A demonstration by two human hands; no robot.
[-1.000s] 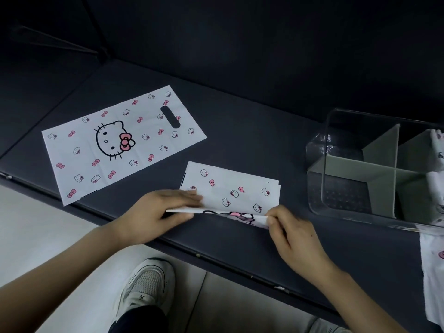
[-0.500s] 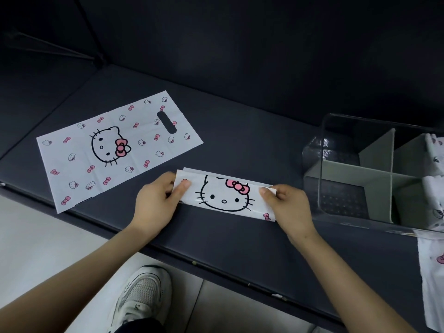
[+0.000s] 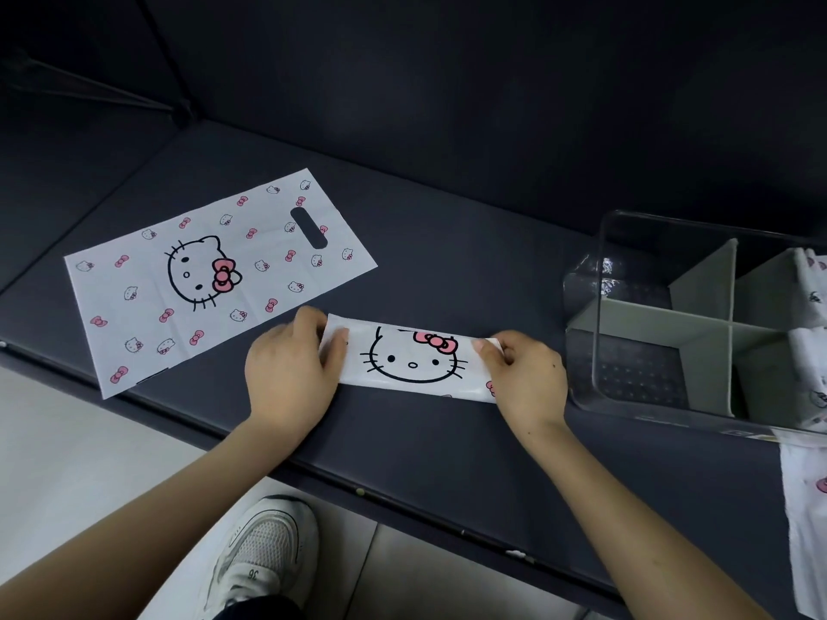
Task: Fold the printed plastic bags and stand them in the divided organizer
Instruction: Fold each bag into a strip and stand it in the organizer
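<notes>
Left hand (image 3: 286, 373), right hand (image 3: 526, 380) pinch folded bag (image 3: 411, 362) ends; organizer (image 3: 635, 317) right compartments hold stowed bags (image 3: 812, 288).

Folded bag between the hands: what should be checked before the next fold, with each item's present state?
1. Left hand grips the folded bag's left end: ok.
2. Right hand pinches its right end: ok.
3. Folded bag lies flat on the dark surface: ok.
4. Layers underneath aligned: cannot tell.
5. Organizer has a compartment without a bag: ok.
</notes>
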